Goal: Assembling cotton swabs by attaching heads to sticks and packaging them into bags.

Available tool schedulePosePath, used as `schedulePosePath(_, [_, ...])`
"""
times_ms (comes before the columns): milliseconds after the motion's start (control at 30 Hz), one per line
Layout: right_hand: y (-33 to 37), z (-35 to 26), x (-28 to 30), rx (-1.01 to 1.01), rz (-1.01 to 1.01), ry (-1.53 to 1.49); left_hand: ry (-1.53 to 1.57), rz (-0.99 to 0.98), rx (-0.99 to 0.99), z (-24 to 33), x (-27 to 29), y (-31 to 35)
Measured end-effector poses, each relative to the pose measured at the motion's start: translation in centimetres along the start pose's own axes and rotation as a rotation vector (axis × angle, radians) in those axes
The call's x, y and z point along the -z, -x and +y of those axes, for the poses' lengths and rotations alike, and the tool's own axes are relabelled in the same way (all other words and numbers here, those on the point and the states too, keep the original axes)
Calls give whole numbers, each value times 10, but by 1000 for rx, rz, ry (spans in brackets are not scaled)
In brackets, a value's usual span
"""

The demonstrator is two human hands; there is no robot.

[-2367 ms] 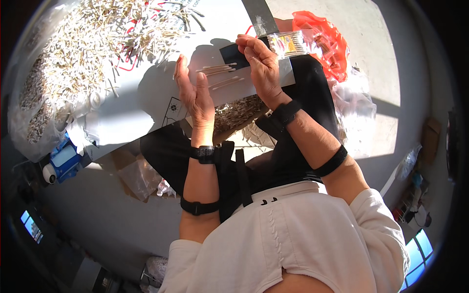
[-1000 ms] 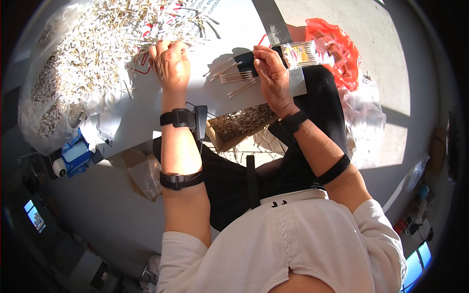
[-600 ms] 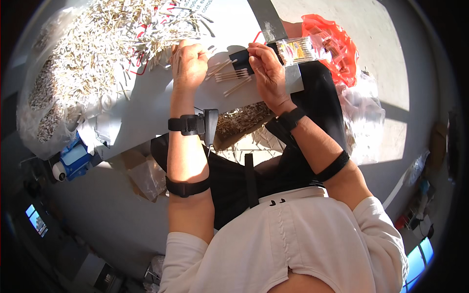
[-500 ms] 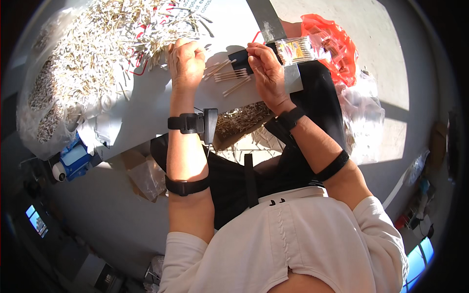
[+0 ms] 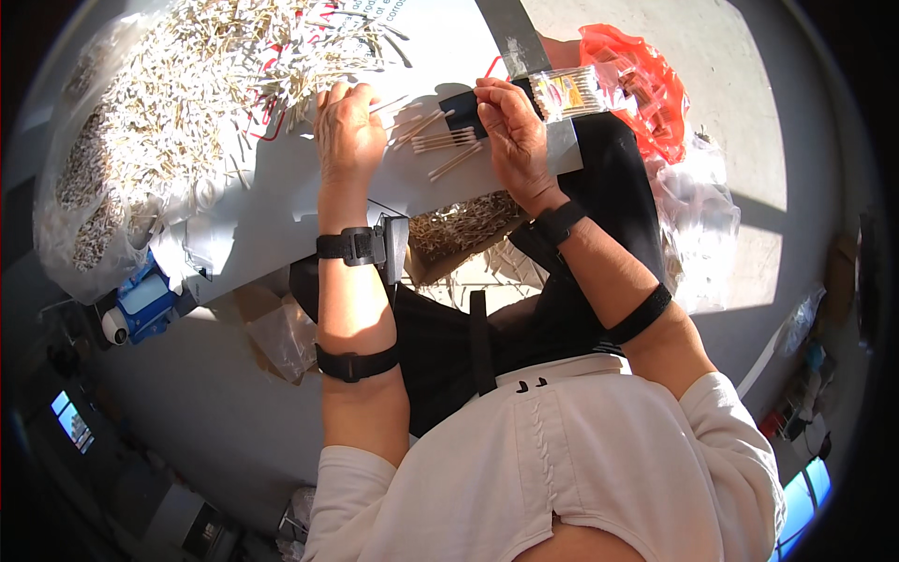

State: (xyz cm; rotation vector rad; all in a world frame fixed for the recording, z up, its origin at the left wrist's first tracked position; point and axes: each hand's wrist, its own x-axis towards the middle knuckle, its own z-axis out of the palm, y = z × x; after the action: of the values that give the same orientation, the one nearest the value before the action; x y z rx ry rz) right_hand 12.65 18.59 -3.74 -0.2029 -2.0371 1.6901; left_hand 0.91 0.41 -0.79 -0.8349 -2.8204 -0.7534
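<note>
Showing from above a flat, smooth, pale board (image 5: 281, 201) with a grey strip along its right edge. Carrying, toward its left edge, a bristling heap (image 5: 178, 103) of thin, straight swabs with soft white tips, partly wrapped in a crinkled, see-through bag (image 5: 94, 270). Curling the left hand (image 5: 348, 136) loosely, back upward, fingers bent down beside the heap; having a swab tip just beside the fingers, but being unable to tell whether gripped or merely close. Holding the right hand (image 5: 515, 131) half closed, fingers bent toward the thumb, at a dark, flat pad (image 5: 464, 110) near the right edge; being unable to tell whether pinching anything. Having loose swabs (image 5: 444, 140) between both hands, toward the near right corner, fanned in small uneven bunches. Crossing the right edge with a clear, glossy packet (image 5: 567, 94) of neatly aligned swabs, meeting a crumpled red bag (image 5: 663, 140). Showing a brown carton (image 5: 435, 267) of more swabs below the near edge.

Compared with the earliest frame, bending a left hand formerly open and upright, now farther from the near edge and closer to the heap. Showing more loose swabs, fanned wider. Keeping the right hand in nearly the same spot.
</note>
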Motion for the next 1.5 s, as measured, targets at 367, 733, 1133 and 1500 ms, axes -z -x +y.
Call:
schedulePosePath(367, [-1,1,0,11,6,0,6,-24,-53,14,-5,9])
schedulePosePath(733, [0,1,-2,-49,6,-80,-9,14,-68,48,-16,21])
schedulePosePath(1133, [0,2,1,2,23,-39,-61,33,-134,57,-18,20])
schedulePosePath(1500, [1,1,2,-48,0,-68,59,210,-4,44,-16,22])
